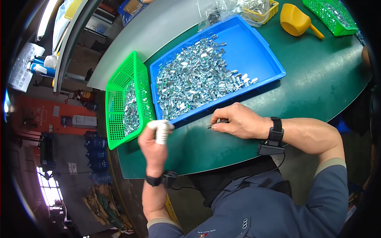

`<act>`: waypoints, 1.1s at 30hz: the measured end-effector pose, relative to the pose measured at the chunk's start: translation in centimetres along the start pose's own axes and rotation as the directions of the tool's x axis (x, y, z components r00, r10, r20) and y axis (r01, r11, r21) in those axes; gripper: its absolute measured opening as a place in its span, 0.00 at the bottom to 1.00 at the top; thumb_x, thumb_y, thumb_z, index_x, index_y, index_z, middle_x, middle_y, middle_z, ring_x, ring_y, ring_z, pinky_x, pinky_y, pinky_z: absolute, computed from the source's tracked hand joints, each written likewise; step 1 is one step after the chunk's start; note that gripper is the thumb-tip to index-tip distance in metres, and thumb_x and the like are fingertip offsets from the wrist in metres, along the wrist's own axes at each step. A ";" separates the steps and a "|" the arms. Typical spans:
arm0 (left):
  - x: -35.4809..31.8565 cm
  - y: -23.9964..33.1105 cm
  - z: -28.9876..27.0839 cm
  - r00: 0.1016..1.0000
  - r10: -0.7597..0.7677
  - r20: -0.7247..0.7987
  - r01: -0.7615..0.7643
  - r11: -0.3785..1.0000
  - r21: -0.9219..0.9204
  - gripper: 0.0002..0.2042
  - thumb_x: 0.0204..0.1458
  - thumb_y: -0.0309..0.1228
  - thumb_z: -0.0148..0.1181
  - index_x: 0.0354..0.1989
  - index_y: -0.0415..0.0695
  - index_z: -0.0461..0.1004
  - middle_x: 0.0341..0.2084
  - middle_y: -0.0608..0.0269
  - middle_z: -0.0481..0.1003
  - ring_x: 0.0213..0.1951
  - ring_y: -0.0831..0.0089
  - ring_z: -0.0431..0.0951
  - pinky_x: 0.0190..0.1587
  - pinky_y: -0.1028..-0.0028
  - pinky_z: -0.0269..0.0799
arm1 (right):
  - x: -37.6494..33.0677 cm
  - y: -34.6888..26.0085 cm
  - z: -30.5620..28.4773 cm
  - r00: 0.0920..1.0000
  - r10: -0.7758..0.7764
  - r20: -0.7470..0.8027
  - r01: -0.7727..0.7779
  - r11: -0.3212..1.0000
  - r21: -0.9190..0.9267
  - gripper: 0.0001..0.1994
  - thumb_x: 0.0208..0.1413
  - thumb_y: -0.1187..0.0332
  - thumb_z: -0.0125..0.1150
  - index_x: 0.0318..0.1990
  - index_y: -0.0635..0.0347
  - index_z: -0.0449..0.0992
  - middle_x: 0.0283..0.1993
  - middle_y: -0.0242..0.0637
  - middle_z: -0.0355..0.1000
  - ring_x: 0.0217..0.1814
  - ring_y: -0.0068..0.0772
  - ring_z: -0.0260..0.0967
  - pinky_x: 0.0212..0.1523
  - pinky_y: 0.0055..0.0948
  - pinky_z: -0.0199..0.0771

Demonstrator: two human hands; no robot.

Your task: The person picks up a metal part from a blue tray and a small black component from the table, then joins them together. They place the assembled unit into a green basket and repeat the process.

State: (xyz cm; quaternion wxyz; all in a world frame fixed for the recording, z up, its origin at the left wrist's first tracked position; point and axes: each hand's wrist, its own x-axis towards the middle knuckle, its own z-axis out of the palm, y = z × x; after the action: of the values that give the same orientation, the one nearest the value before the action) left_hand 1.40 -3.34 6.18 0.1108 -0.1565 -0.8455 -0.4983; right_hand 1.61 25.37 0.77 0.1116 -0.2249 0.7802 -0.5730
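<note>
My left hand [154,141], with white coverings on thumb and finger, is closed at the near corner of the green basket [149,104]. Something small and greyish may show at its slightly blurred fingertips, but I cannot make it out. My right hand [243,122] is pinched around a thin dark tool [224,120], its tip pointing left just above the green table. Beyond both hands lies a blue tray [254,47] with a heap of small shiny metal sleeves [194,75]. More small metal parts [131,109] fill the tilted-looking green basket.
At the back stand a yellow scoop [294,22], a second green basket [331,18] of metal parts and a yellow bin [273,11] beside clear plastic bags [222,10]. The green table [313,81] curves along its near edge. Cables run from both wrist straps.
</note>
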 end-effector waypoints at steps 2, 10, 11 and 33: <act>1.8 0.2 -3.9 0.995 0.007 -0.097 0.005 0.992 0.126 0.06 0.62 0.26 0.63 0.44 0.38 0.79 0.34 0.62 0.80 0.35 0.76 0.80 0.38 0.77 0.75 | 0.0 0.2 0.0 1.000 -0.020 0.005 0.020 1.000 -0.018 0.11 0.59 0.66 0.65 0.45 0.63 0.80 0.39 0.45 0.81 0.41 0.45 0.80 0.43 0.38 0.77; 5.6 0.6 -1.7 0.961 0.266 0.082 -0.260 0.753 0.605 0.12 0.53 0.25 0.70 0.46 0.40 0.79 0.39 0.54 0.79 0.42 0.56 0.80 0.45 0.64 0.75 | 0.2 1.0 0.7 0.992 -0.066 -0.104 0.070 0.997 0.038 0.11 0.60 0.70 0.65 0.48 0.63 0.80 0.42 0.44 0.81 0.44 0.42 0.80 0.47 0.36 0.78; 6.0 0.1 -0.4 0.970 0.202 0.137 -0.244 0.787 0.567 0.13 0.51 0.24 0.70 0.46 0.40 0.79 0.39 0.53 0.79 0.43 0.53 0.79 0.46 0.62 0.75 | 0.2 0.8 0.6 0.994 -0.040 -0.097 0.048 0.995 0.083 0.11 0.60 0.70 0.65 0.49 0.63 0.80 0.42 0.44 0.81 0.44 0.42 0.80 0.47 0.36 0.77; 1.0 0.6 4.2 0.922 0.245 0.300 -0.331 0.901 0.281 0.12 0.47 0.22 0.73 0.39 0.41 0.77 0.30 0.57 0.79 0.32 0.58 0.78 0.35 0.65 0.74 | 0.2 0.1 0.8 0.978 -0.066 -0.196 0.105 0.975 0.195 0.10 0.60 0.73 0.65 0.48 0.64 0.79 0.43 0.43 0.79 0.45 0.40 0.79 0.47 0.34 0.78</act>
State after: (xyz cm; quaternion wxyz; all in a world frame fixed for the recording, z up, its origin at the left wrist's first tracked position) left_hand 0.55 0.83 5.02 0.0974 -0.3238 -0.8903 -0.3049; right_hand 1.78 24.65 0.49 0.0351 -0.1905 0.7138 -0.6730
